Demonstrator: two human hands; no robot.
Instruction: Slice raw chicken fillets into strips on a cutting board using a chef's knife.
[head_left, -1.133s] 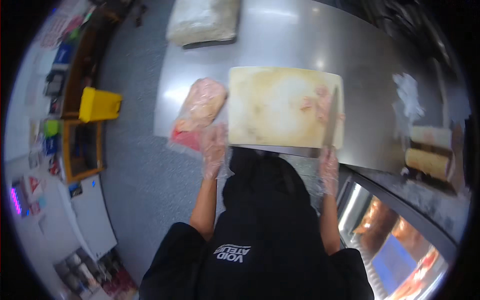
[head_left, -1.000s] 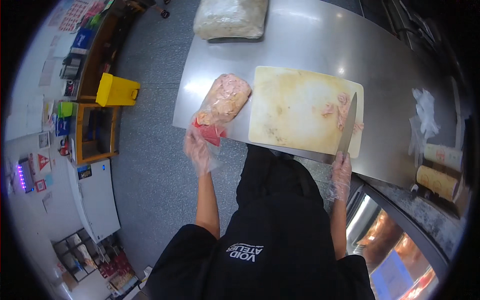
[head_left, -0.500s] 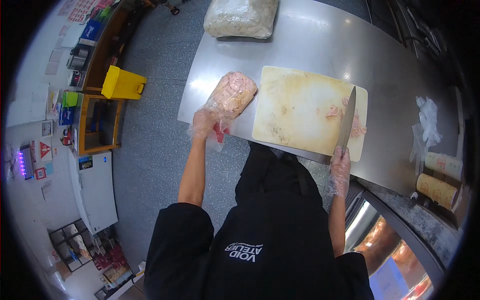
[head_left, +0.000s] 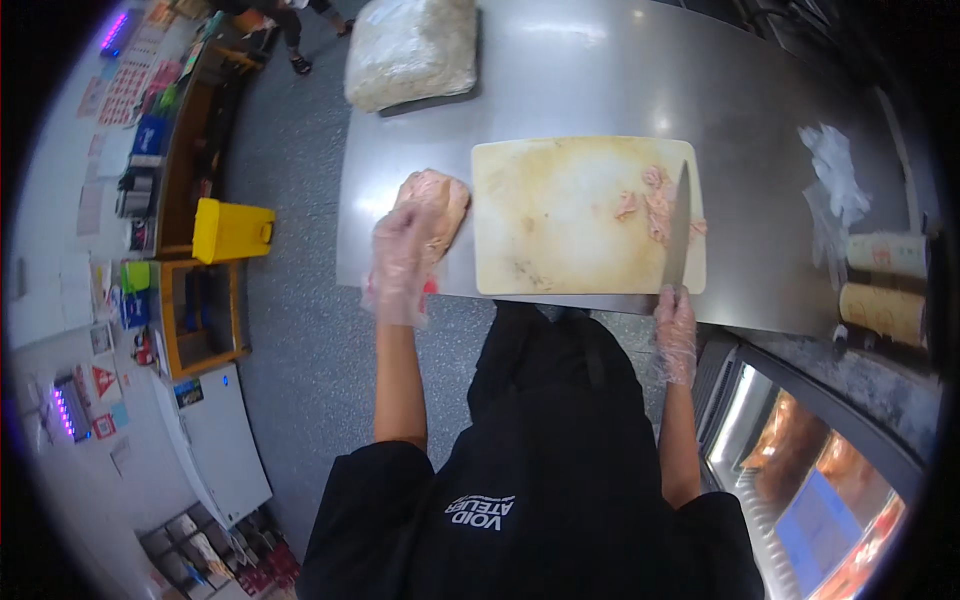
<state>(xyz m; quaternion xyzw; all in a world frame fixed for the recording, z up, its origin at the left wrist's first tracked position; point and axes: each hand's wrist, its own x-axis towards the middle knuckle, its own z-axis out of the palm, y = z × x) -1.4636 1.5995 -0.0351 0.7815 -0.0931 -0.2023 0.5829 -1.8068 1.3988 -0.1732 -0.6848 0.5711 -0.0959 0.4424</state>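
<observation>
My right hand point(head_left: 676, 325), in a clear plastic glove, is closed round the handle of a long kitchen knife point(head_left: 679, 225). Its blade points away from me over the right part of a stained white cutting board point(head_left: 560, 220). Small scraps of pale pink raw meat point(head_left: 656, 205) lie on the board, left of the blade. To the board's left, a clear plastic bag of pink raw meat point(head_left: 452, 205) rests on the steel table. Over its near left part is my gloved left hand point(head_left: 400, 255), its fingers blurred. Whether they grip the bag does not show.
A large wrapped pale block point(head_left: 412, 50) sits at the far left of the steel table point(head_left: 590, 80). Plastic gloves point(head_left: 838, 175) and two rolls point(head_left: 880, 305) are at the right edge. A yellow bin point(head_left: 232, 230) stands on the floor; another person's legs point(head_left: 290, 35) show far left.
My left hand has shifted from the bag's gathered near end up over the meat. The knife stays in my right hand over the board. The whole view has turned slightly.
</observation>
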